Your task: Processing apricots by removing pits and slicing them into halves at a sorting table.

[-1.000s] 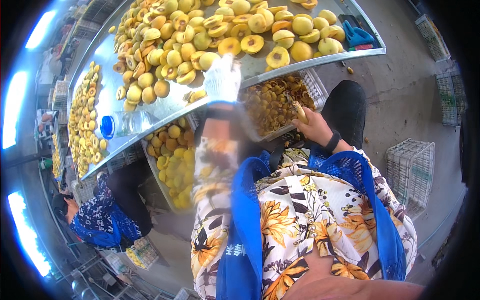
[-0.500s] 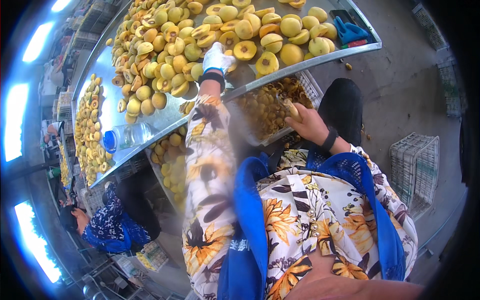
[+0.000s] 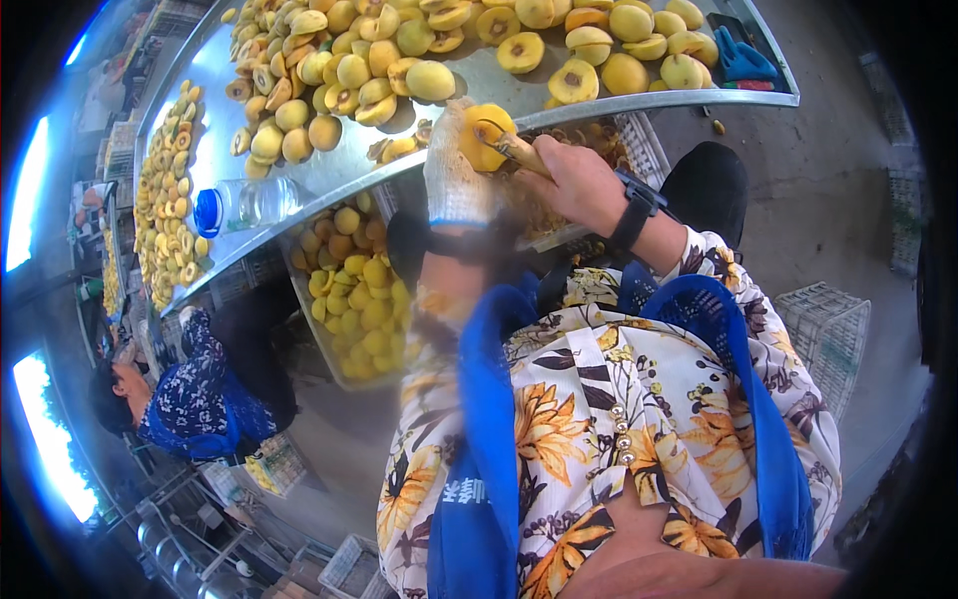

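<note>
My left hand (image 3: 451, 185), in a white knit glove, is closed around a yellow peach half (image 3: 487, 130) with its cut face up. It is just off the near edge of the metal table (image 3: 374, 183). My right hand (image 3: 579, 188), bare, grips a pitting tool (image 3: 524, 153) by its light handle. The tool's thin curved metal end touches the cut flesh. Beyond my hands, many yellow peach halves (image 3: 351, 72) lie heaped on the table, several with brown pit centres showing.
Below the table edge stands a white crate (image 3: 644, 150) of brownish scraps. A crate of yellow halves (image 3: 364, 309) is to its left. On the table are a blue-capped bottle (image 3: 249, 203) and a blue glove (image 3: 743, 58). Another person (image 3: 205, 394) sits at left; a white basket (image 3: 823, 334) is at right.
My left hand has come back from the heap with a peach half. My right hand has raised the pitting tool to it. The view has shifted slightly.
</note>
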The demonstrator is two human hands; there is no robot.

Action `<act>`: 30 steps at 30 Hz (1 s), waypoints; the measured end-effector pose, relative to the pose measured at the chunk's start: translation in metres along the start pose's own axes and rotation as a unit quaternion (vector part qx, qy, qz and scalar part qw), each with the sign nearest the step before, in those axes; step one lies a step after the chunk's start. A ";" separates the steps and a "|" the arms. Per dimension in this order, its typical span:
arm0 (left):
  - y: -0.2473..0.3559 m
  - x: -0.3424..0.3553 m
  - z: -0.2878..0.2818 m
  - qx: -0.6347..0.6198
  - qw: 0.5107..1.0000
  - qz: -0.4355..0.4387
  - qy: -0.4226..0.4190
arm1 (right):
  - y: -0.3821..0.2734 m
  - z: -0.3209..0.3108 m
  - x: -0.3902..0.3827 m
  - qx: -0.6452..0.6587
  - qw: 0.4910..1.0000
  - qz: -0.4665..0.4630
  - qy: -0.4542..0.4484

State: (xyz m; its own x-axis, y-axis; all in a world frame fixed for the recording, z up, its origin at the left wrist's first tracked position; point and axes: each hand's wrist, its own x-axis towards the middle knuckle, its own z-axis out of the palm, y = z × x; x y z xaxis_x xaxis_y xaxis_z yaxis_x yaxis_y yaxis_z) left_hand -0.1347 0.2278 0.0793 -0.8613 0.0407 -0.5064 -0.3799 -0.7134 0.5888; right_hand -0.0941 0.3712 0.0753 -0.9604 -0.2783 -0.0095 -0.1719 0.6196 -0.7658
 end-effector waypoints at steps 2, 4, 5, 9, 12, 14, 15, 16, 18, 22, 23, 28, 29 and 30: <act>-0.003 0.006 -0.013 0.020 0.999 0.046 0.009 | -0.006 0.005 -0.002 -0.001 1.000 0.010 -0.007; -0.003 -0.001 -0.008 0.063 0.992 0.111 0.026 | -0.008 0.008 -0.003 -0.003 1.000 0.025 -0.010; -0.003 -0.006 -0.004 0.060 0.992 0.109 0.027 | -0.008 0.009 -0.003 -0.009 1.000 0.024 -0.008; -0.002 -0.019 0.003 0.146 0.973 0.164 0.067 | -0.016 0.011 -0.005 -0.023 0.997 0.053 -0.049; -0.004 -0.014 -0.007 0.176 0.963 0.192 0.070 | -0.016 0.016 -0.005 -0.017 0.997 0.040 -0.068; -0.006 -0.008 -0.015 0.180 0.957 0.212 0.076 | -0.014 0.023 -0.005 -0.004 0.997 0.027 -0.067; -0.006 -0.007 -0.019 0.178 0.957 0.213 0.081 | -0.014 0.026 -0.005 0.012 0.998 0.012 -0.066; -0.005 -0.007 -0.024 0.177 0.960 0.205 0.071 | -0.016 0.029 -0.004 0.012 0.997 0.010 -0.072; 0.001 -0.012 -0.029 0.143 0.972 0.176 0.057 | -0.024 0.035 -0.003 0.011 0.995 -0.075 -0.062; 0.008 -0.010 -0.054 0.202 0.955 0.202 0.073 | -0.030 0.049 0.001 0.316 0.877 0.141 -0.332; 0.016 -0.016 -0.058 0.220 0.958 0.158 0.092 | -0.052 0.051 0.002 0.483 0.750 0.323 -0.316; 0.010 -0.016 -0.087 0.031 0.996 0.037 0.073 | -0.040 0.091 -0.027 0.831 0.388 0.253 -0.309; 0.018 -0.024 -0.087 -0.017 0.997 0.003 0.077 | -0.042 0.094 -0.027 0.847 0.386 0.199 -0.307; 0.025 -0.034 -0.088 -0.030 0.994 -0.027 0.105 | -0.042 0.091 -0.024 0.865 0.382 0.145 -0.290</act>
State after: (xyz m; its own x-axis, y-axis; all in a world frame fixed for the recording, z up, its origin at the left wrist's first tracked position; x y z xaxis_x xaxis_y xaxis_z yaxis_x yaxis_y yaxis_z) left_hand -0.0847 0.1467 0.0556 -0.7485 -0.0620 -0.6603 -0.3981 -0.7543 0.5221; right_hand -0.0439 0.2849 0.0487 -0.5876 -0.8091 -0.0105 0.8079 -0.5873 0.0484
